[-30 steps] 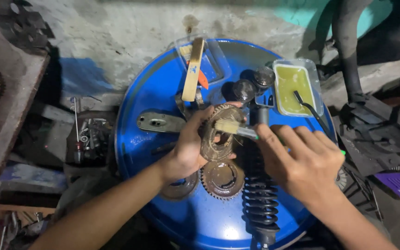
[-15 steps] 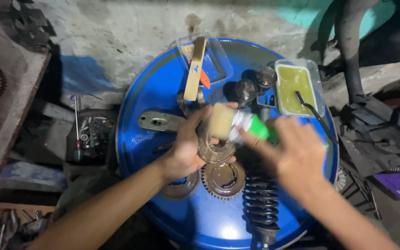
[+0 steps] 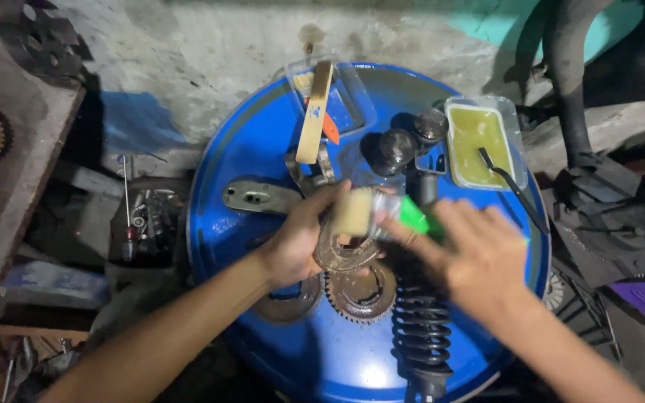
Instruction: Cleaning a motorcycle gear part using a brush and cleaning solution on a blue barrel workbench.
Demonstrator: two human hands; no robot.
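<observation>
The left hand (image 3: 300,239) grips a rusty sprocket (image 3: 345,254) near the middle of the blue drum lid (image 3: 240,239). The right hand (image 3: 479,257) closes around a green-handled brush (image 3: 382,213), whose bristles touch the sprocket's upper edge. For good brushing, the sprocket should probably stay steady and tilted. A black coil spring (image 3: 419,321) lies below the sprocket, and a tray of yellow liquid (image 3: 475,134) sits at the lid's far right. The lid is wet; the surroundings are cluttered and dim.

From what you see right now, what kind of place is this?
Probably a small motorcycle repair workshop. The top of a blue drum serves as a bench, carrying a toothed sprocket and a black coil shock absorber, with a tray of yellowish grease.
</observation>
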